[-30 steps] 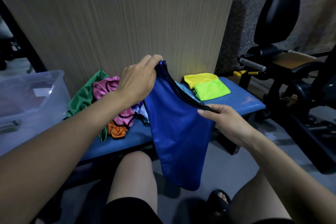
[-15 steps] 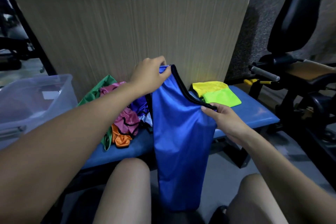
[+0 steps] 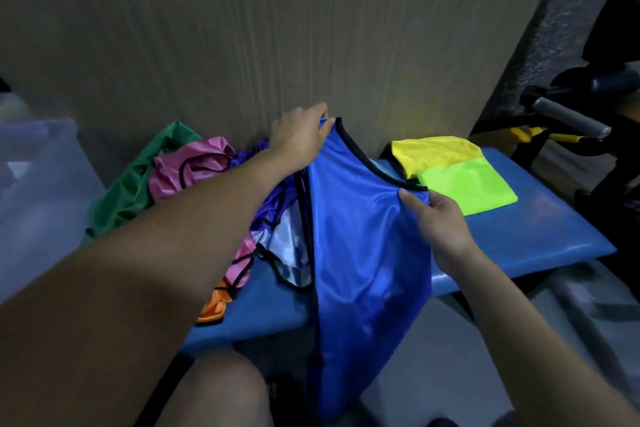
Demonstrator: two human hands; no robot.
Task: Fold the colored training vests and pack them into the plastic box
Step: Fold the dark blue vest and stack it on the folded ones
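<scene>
Blue vest (image 3: 363,253) hangs pinched between left hand (image 3: 298,142) and right hand (image 3: 440,222).

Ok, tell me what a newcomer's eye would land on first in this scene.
First the blue vest, held up at centre over the blue bench: the left hand pinches its top corner, the right hand grips its black-trimmed edge. Next, the folded yellow vest and neon green vest lying on the bench's right part. On the left lies a crumpled pile of vests, green, pink, purple and orange.
</scene>
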